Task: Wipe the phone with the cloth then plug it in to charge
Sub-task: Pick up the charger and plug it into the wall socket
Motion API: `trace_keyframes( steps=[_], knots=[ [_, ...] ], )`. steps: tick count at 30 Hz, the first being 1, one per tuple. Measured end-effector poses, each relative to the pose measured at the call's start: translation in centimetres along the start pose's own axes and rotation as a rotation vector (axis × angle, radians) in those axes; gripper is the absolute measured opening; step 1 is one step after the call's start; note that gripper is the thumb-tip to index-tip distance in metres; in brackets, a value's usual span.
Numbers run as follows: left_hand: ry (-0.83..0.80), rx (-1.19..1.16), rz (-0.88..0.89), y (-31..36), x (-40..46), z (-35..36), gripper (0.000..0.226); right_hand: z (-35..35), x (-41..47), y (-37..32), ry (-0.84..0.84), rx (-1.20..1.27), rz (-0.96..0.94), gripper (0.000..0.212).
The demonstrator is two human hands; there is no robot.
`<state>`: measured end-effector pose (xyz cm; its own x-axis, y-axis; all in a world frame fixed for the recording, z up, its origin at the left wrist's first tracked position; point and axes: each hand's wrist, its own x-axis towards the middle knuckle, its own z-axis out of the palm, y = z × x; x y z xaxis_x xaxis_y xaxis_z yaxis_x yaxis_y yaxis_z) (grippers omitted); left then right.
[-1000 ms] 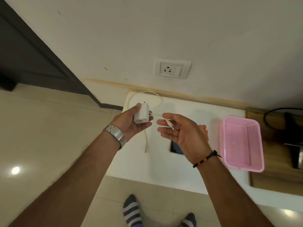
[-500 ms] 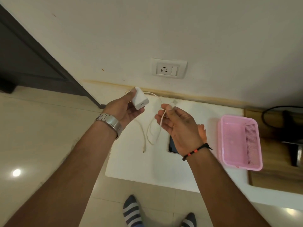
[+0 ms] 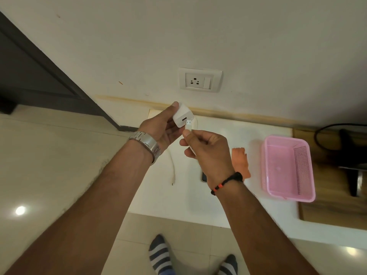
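Note:
My left hand (image 3: 158, 130) grips a white charger adapter (image 3: 181, 117) with its USB port turned toward my right hand. My right hand (image 3: 206, 149) pinches the USB plug (image 3: 188, 124) of the white cable, its tip just at the adapter's port. The cable (image 3: 173, 167) hangs down to the white table (image 3: 178, 197), its small free end lying there. The phone (image 3: 204, 177) lies on the table, mostly hidden under my right wrist. An orange cloth (image 3: 241, 161) lies to its right. A wall socket (image 3: 199, 81) with a switch sits above the table.
A pink plastic basket (image 3: 288, 165) stands on the table's right part. Beyond it is a wooden surface (image 3: 333, 195) with a dark appliance and black cord. A dark door frame (image 3: 39, 76) is at left. My striped socks (image 3: 160, 255) show on the tiled floor.
Both hands rose and came together. My right hand shifted its hold to the USB plug and brought it up to the adapter's port; the adapter turned to face it.

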<state>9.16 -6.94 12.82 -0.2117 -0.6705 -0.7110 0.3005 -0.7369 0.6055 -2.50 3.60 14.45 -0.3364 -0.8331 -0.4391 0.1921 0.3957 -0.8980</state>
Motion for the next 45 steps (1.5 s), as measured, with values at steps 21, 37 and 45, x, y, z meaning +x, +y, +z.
trace_keyframes(
  steps=[21, 37, 45],
  knots=[
    [-0.018, -0.012, 0.025, 0.2, -0.7, -0.1, 0.038, 0.5, 0.1, 0.0, -0.103, 0.107, 0.124, 0.039],
    [-0.048, 0.162, 0.154, 0.3, -0.8, -0.3, 0.024, 0.4, 1.1, -0.3, -0.090, 0.045, 0.119, 0.038],
    [-0.033, 0.271, 0.198, 0.6, -0.4, -0.9, 0.031, 0.1, 1.3, 0.6, -0.124, 0.072, 0.194, 0.033]
  ],
)
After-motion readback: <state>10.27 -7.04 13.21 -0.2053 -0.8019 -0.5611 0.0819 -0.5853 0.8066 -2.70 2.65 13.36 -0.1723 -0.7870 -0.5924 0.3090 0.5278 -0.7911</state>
